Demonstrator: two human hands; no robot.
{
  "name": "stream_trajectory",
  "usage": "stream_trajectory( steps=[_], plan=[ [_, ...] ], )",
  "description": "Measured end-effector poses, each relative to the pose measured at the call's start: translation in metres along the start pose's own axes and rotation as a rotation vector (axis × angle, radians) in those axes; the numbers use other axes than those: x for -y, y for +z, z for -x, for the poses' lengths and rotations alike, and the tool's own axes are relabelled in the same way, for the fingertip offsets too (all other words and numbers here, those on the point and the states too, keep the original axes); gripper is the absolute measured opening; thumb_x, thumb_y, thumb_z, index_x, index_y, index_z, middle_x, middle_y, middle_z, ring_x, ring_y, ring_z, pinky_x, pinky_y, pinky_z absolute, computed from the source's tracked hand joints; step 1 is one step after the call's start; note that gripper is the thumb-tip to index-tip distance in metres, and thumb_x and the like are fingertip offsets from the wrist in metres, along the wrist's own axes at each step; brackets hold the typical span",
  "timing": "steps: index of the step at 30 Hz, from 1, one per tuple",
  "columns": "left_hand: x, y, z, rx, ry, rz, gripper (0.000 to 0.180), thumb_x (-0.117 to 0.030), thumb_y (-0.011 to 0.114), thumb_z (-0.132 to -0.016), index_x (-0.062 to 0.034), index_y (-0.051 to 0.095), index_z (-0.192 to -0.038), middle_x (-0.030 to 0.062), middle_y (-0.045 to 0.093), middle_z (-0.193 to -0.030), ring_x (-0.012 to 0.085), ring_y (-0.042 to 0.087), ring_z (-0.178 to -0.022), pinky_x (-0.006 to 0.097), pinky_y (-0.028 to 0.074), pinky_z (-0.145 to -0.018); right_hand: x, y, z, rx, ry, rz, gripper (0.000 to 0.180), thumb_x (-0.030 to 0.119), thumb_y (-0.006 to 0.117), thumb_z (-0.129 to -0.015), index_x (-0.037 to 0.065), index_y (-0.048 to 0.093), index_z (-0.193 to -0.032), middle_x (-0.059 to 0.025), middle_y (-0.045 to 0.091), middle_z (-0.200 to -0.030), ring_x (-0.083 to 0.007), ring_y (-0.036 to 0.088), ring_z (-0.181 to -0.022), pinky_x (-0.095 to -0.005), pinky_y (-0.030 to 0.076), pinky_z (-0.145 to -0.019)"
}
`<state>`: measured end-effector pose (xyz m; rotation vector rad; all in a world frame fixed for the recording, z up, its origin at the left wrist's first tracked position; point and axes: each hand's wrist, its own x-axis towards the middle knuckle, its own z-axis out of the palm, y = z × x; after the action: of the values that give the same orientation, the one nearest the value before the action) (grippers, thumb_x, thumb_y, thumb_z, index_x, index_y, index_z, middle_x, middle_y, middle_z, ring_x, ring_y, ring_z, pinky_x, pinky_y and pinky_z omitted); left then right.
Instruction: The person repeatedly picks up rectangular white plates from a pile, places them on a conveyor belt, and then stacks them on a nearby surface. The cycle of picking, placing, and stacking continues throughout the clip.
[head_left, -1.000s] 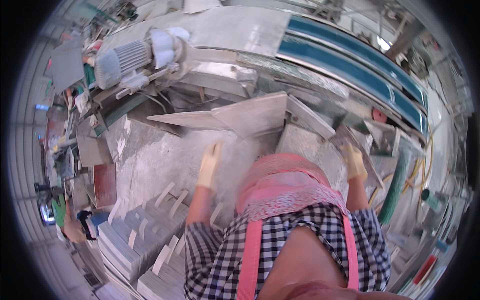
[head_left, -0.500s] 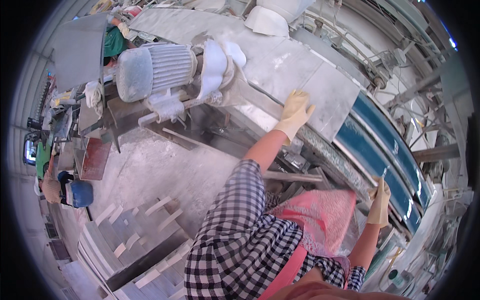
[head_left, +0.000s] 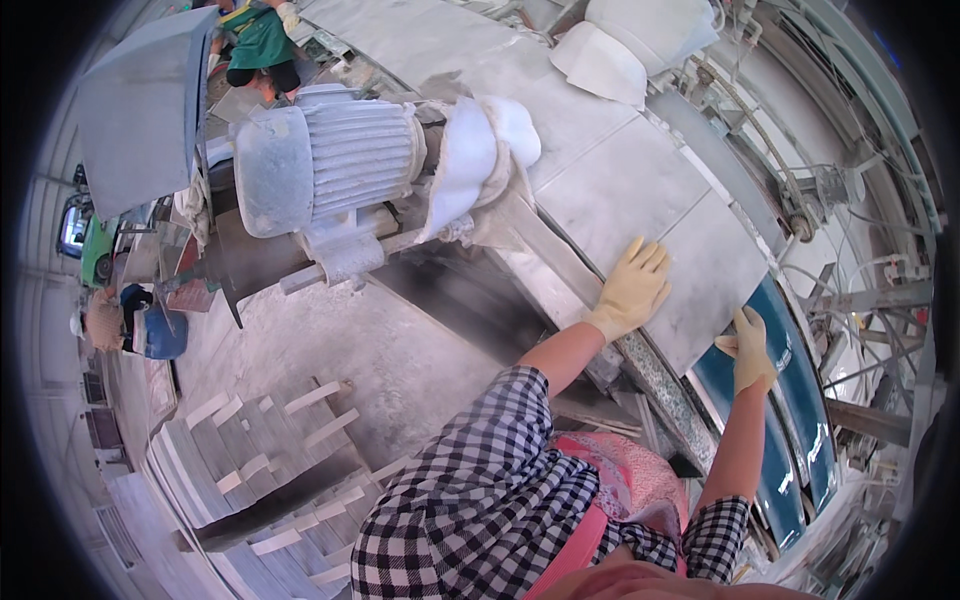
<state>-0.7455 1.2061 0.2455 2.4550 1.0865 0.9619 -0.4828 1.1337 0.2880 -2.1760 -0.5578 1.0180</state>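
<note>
Grey slab point(head_left: 705, 285) is what we see under the hands; it lies flat on the long machine bed, its right edge beside the blue belts point(head_left: 822, 455). A thin seam divides it from another pale slab point(head_left: 605, 185) further along the bed. The left hand point(head_left: 632, 290), gloved in pale yellow, is laid palm down near the slab's close side, its fingers extended and near one another, the thumb a little apart. The right hand point(head_left: 750, 350), gloved alike, is at the slab's right edge, fingers pointing up and thumb set away from them (whether it pinches the edge or merely rests there, we cannot tell).

To the left of the left hand we find a dusty ribbed motor point(head_left: 365, 150), with a white cover point(head_left: 475, 165) at its right end. A large pale vessel point(head_left: 650, 40) stands at the far side of the bed. Below the motor we see a whitish floor point(head_left: 390, 350), and at lower left stacked slabs point(head_left: 245, 450) with pale strips sticking out of them. Beyond the motor, at the upper left, is a co-worker in a green apron point(head_left: 262, 45), near a tilted grey panel point(head_left: 140, 115). Further down the left side we notice a blue container point(head_left: 163, 335).
</note>
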Motion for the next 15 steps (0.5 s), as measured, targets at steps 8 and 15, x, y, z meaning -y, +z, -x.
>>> stream_trajectory(
  steps=[8, 15],
  plan=[
    [-0.001, -0.005, -0.005, 0.028, -0.014, 0.062, 0.043, -0.025, 0.053, -0.092, 0.0059, 0.061, -0.12, 0.0194, 0.06, -0.126, 0.0308, 0.048, -0.128, 0.046, 0.025, -0.117, 0.004, 0.014, -0.019, -0.156, 0.0, 0.151, 0.056, 0.035, 0.068, -0.088, -0.004, 0.057, -0.126, -0.0103, 0.063, -0.072, -0.0226, 0.066, -0.048, -0.0331, 0.052, -0.041],
    [0.0, 0.005, -0.015, 0.019, 0.062, -0.02, 0.016, -0.016, 0.061, -0.08, -0.0056, 0.069, -0.09, 0.0135, 0.063, -0.103, 0.0306, 0.056, -0.108, 0.047, 0.038, -0.105, -0.004, 0.016, 0.012, -0.159, -0.061, -0.549, 0.064, 0.035, 0.067, -0.093, 0.004, 0.045, -0.143, -0.0062, 0.061, -0.1, -0.0128, 0.059, -0.081, -0.0253, 0.051, -0.074]
  ],
)
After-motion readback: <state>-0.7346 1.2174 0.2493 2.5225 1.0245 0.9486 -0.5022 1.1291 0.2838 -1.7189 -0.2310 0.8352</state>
